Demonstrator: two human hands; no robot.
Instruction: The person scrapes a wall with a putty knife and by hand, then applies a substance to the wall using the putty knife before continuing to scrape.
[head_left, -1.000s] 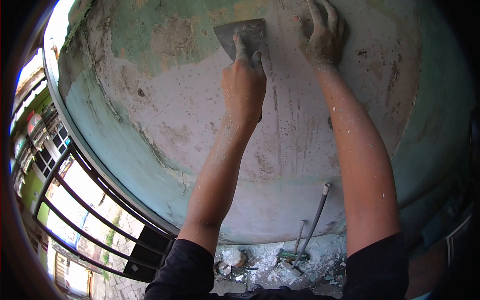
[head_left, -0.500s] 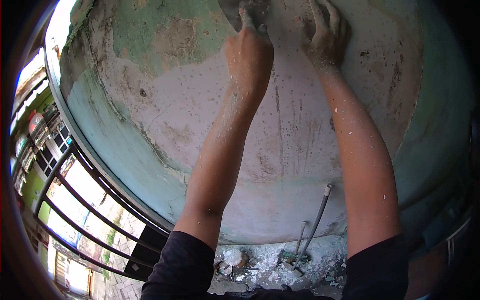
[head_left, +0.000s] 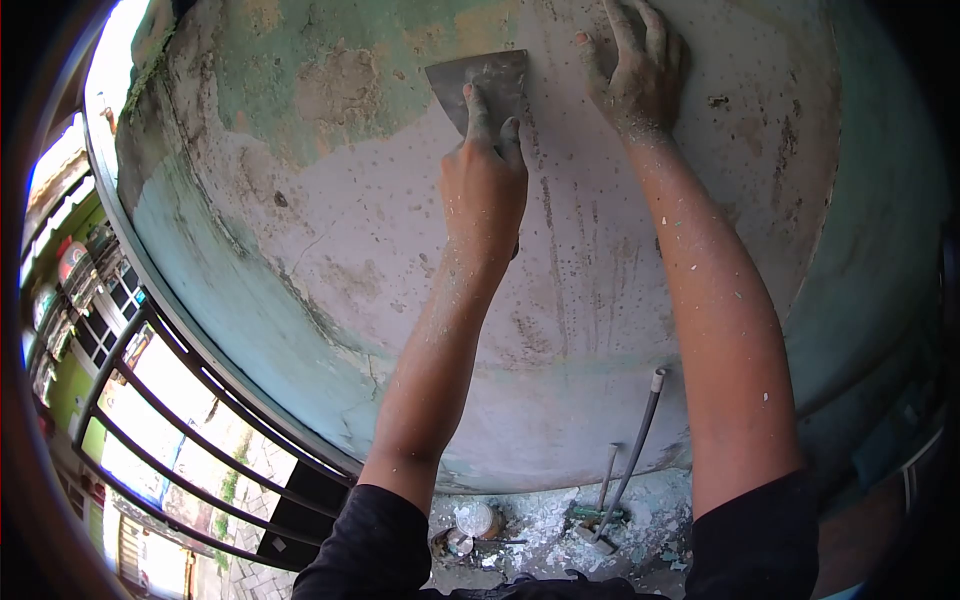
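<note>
My left hand [head_left: 485, 190] is closed around the handle of the scraper [head_left: 505, 75]. The index finger lies straight along the metal blade, the thumb is at the right side, and a dark end of the handle shows beside my wrist. The blade widens upward and lies close over the wall [head_left: 410, 230]; whether its edge is touching, I cannot tell.

To the right of the scraper and somewhat higher is my right hand [head_left: 640, 85]. It rests on the wall with the fingers spread apart and a little bent, the thumb pointing toward the scraper. It seems to grip nothing, but what is under the palm I cannot see.

Just left of the scraper the wall has a green patch [head_left: 270, 90] of worn paint, and its border reaches behind the blade. Below the scraper the surface is pale, with dark spots and long vertical stains. Small flakes stick on both my forearms [head_left: 425, 370].

Far below the scraper, on the floor, a long-handled hammer [head_left: 637, 440] leans upright beside a shorter tool [head_left: 608, 478], among scattered paint chips [head_left: 655, 510]. A round container [head_left: 476, 519] stands also down there, nearly straight under the scraper. Well to the left and lower than the scraper is a dark metal railing [head_left: 212, 463].
</note>
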